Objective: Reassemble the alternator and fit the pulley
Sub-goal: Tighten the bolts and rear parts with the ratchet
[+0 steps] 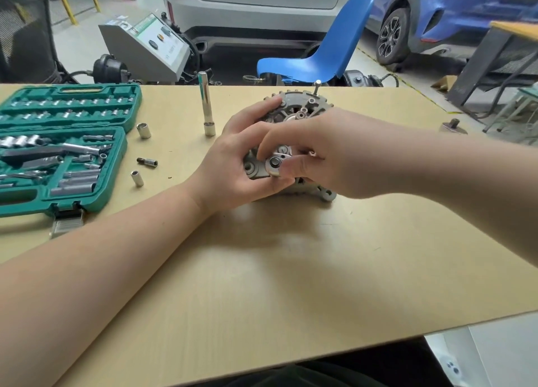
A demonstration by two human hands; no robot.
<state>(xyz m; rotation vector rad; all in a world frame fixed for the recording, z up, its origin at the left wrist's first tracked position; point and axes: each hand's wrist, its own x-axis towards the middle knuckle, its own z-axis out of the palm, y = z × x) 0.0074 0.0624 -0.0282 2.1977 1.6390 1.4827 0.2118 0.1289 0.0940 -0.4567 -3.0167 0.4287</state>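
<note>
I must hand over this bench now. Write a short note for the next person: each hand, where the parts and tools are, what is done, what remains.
Left hand: grips the alternator from its left side, steadying it on the table.
Right hand: pinches a small round metal part at the alternator's near face.
Tools: open socket set at left; loose sockets beside it; a long extension with socket stands upright behind.
Done: housing looks joined.
Left: seat and tighten this part; whether the pulley is fitted cannot be seen.
</note>
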